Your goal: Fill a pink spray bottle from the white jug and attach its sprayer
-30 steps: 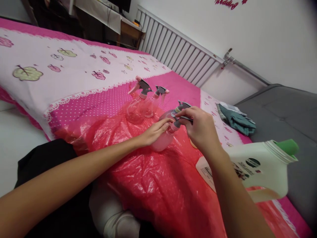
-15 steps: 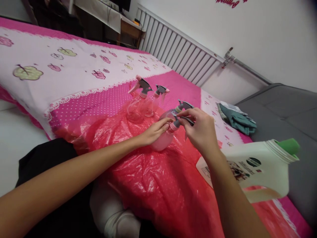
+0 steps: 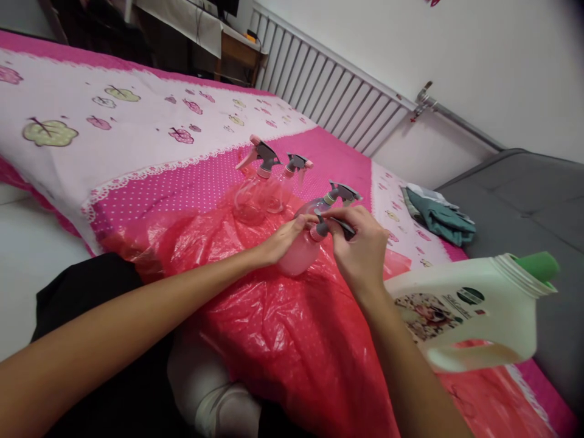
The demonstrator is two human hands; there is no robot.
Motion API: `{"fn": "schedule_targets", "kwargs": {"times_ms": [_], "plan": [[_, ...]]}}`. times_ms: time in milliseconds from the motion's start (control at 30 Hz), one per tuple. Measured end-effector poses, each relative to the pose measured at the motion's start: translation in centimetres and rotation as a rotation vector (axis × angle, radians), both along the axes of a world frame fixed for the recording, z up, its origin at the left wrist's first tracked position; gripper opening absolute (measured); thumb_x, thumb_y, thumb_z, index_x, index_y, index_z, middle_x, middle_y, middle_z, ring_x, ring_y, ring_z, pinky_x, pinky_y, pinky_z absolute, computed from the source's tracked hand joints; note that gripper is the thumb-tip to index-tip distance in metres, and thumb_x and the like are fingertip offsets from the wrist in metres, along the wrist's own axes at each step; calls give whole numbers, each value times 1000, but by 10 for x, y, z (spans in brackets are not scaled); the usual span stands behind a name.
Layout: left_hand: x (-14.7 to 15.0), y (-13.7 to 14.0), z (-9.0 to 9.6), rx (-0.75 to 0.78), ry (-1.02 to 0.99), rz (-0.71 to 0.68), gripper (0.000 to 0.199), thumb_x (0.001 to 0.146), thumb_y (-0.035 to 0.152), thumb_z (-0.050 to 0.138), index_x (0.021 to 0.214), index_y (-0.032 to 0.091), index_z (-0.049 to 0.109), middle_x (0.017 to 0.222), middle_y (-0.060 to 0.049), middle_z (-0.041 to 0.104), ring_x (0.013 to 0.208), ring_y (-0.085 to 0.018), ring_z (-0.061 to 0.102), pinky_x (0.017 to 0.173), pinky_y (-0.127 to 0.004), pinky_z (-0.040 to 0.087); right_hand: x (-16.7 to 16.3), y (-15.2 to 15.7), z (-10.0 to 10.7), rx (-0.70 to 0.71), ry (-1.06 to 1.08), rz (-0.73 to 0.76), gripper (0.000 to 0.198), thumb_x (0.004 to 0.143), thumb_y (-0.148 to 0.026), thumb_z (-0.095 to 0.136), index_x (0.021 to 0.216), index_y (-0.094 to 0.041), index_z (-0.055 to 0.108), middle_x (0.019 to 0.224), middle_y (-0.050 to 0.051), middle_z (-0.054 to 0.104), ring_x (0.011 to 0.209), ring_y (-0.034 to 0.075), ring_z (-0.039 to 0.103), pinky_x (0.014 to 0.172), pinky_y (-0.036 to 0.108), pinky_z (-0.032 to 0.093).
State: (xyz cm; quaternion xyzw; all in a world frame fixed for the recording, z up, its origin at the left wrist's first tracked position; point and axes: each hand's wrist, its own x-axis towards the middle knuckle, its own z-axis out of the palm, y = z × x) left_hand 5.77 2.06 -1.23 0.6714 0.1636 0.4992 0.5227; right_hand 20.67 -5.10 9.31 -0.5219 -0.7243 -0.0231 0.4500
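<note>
A pink spray bottle (image 3: 298,255) with a grey trigger head stands on red plastic sheeting (image 3: 274,322) in front of me. My left hand (image 3: 292,236) is wrapped round its neck and upper body. With bent fingers my right hand (image 3: 358,234) grips the grey spray head at the top, hiding much of it. Just behind is another spray bottle (image 3: 314,205) with a grey head, partly covered by my hands. Farther left, two clear spray bottles with pink and grey heads stand close together, a nearer one (image 3: 250,198) and a farther one (image 3: 279,191).
To the right, a large cream jug (image 3: 483,304) with a green cap insert stands tilted in view. Folded clothes (image 3: 440,216) lie near the grey headboard (image 3: 515,207). A pink patterned bedspread (image 3: 150,115) reaches back to a metal railing (image 3: 319,79) and a desk (image 3: 241,55).
My right hand has turned and shifted slightly left and down around the spray head. My left hand keeps its hold on the bottle. The view has moved a little.
</note>
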Motion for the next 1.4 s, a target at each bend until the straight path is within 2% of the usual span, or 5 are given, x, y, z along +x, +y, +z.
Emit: {"fn": "schedule_targets", "kwargs": {"times_ms": [300, 567, 767, 1033, 1400], "plan": [[-3, -6, 6, 25, 12, -14, 61, 105, 78, 60, 131, 23, 67, 131, -12, 72, 127, -32, 66, 119, -49, 47, -1, -1, -1, -2, -9, -39, 14, 89, -28, 65, 89, -23, 78, 89, 4, 75, 86, 21, 70, 82, 36, 53], [-5, -3, 8, 71, 69, -55, 58, 108, 77, 55, 121, 21, 66, 118, -10, 70, 116, -28, 67, 110, -45, 51, -4, -6, -1, -15, -39, -99, 18, 89, -30, 66, 94, -25, 82, 91, 4, 76, 87, 22, 70, 80, 36, 47], [-22, 7, 19, 127, 167, -118, 52, 109, 69, 60, 128, 23, 72, 133, -10, 74, 130, -30, 66, 115, -45, 49, -8, -7, -1, -29, -42, -141, 15, 86, -28, 68, 95, -25, 81, 94, 4, 77, 91, 23, 71, 84, 37, 49], [-7, 2, 13, 223, 176, 60, 45, 100, 60, 74, 118, 19, 73, 115, -11, 74, 110, -31, 67, 105, -45, 50, -8, -4, -5, -40, -24, -191, 18, 89, -39, 72, 96, -26, 80, 98, 7, 75, 88, 24, 66, 84, 39, 47], [-15, 8, 19, 266, 260, 8, 46, 106, 64, 65, 116, 21, 76, 115, -9, 75, 111, -29, 68, 104, -41, 49, 10, -14, 8, -215, 179, 91, 62, 109, -71, 41, 111, -22, 80, 112, 10, 78, 99, 21, 73, 92, 40, 59]]}}
